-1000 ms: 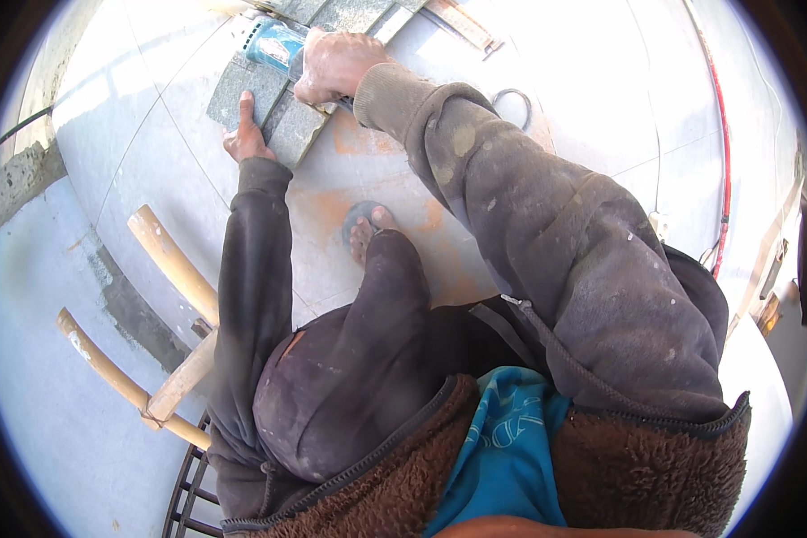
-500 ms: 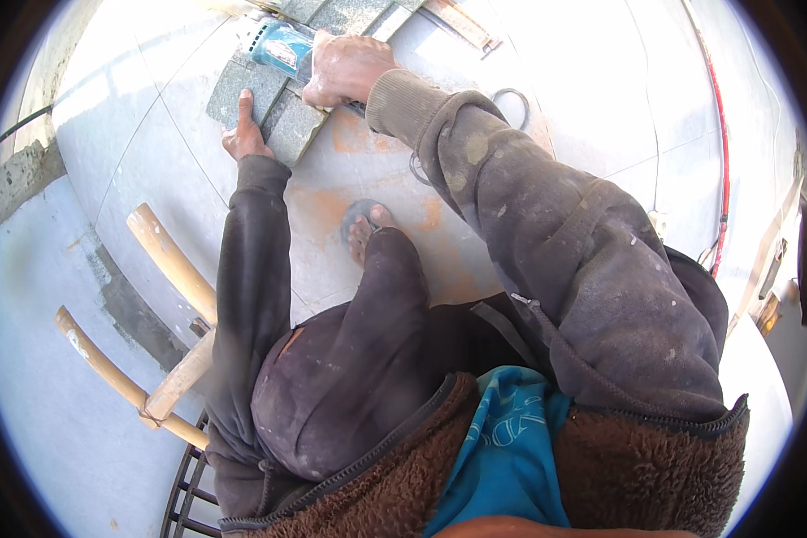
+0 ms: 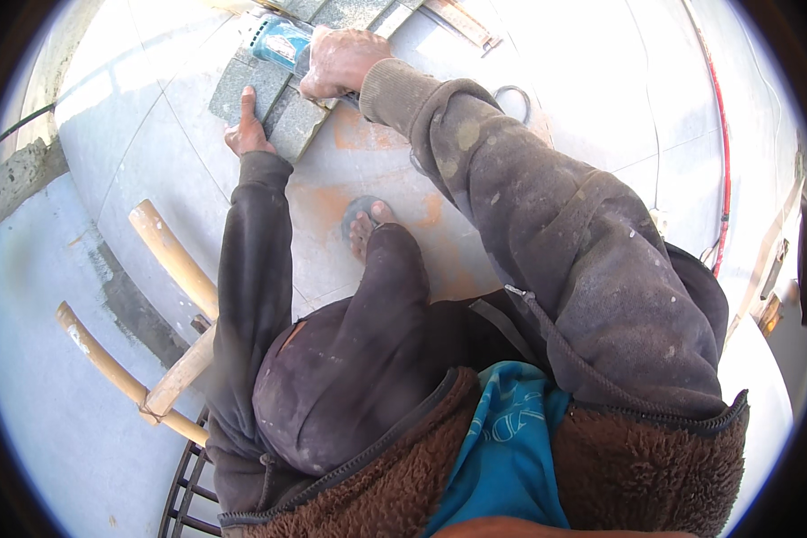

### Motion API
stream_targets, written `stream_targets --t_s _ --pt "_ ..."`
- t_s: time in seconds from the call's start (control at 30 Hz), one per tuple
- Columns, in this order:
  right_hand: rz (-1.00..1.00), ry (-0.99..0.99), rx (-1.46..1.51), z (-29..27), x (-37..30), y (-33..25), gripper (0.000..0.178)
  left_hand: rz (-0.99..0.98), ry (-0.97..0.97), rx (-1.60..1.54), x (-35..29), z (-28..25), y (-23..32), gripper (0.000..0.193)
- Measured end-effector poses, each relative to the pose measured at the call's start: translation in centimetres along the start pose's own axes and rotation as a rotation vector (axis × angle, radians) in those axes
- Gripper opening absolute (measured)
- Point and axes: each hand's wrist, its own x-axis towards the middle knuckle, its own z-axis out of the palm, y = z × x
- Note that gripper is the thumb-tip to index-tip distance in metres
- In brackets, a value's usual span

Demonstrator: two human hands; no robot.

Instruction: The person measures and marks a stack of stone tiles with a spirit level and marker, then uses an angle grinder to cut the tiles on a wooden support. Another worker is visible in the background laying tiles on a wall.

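My right hand (image 3: 342, 65) is wrapped round the body of a blue angle grinder (image 3: 281, 40). The grinder's head end points left and lies over grey stone tiles; its disc cannot be made out in the glare. At the near left edge of a grey stone tile (image 3: 235, 88), my left hand (image 3: 250, 133) grips it with the thumb stretched over the top face, the other fingers mostly hidden. Another tile piece (image 3: 294, 124) lies beside it, under my right wrist, with a thin edge showing. More grey tiles (image 3: 350, 13) extend beyond the grinder.
Pale floor tiles (image 3: 166, 134) with orange dust surround the work. My sandalled foot (image 3: 368, 220) stands close behind the tiles. A wooden frame of rounded poles (image 3: 175, 260) is at left, above a dark metal grate (image 3: 188, 489). A red hose or cable (image 3: 723, 143) runs along the right.
My right hand and the grinder have shifted very slightly left and away from me. My left hand keeps its hold on the tile.
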Motion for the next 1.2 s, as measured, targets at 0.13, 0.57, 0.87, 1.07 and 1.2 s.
stream_targets --t_s 0.13,0.57,0.87,1.07,1.2 --pt "-0.013 0.008 -0.014 0.1 -0.5 0.3 0.058 -0.054 -0.002 -0.016 0.3 -0.1 -0.1 0.073" --pt "-0.034 0.045 0.013 0.3 -0.5 0.7 0.061 -0.037 -0.040 -0.017 0.6 -0.4 -0.4 0.073" --pt "-0.031 0.056 0.001 0.7 -0.5 0.9 0.063 -0.035 -0.009 -0.030 -0.6 0.4 0.5 0.070" --pt "-0.056 0.026 -0.002 -1.0 -1.2 -0.1 0.060 0.002 -0.004 -0.012 0.0 0.0 0.0 0.074" --pt "-0.060 0.118 0.047 -1.2 -0.9 0.4 0.061 0.005 -0.021 0.014 0.1 -0.3 0.0 0.083"
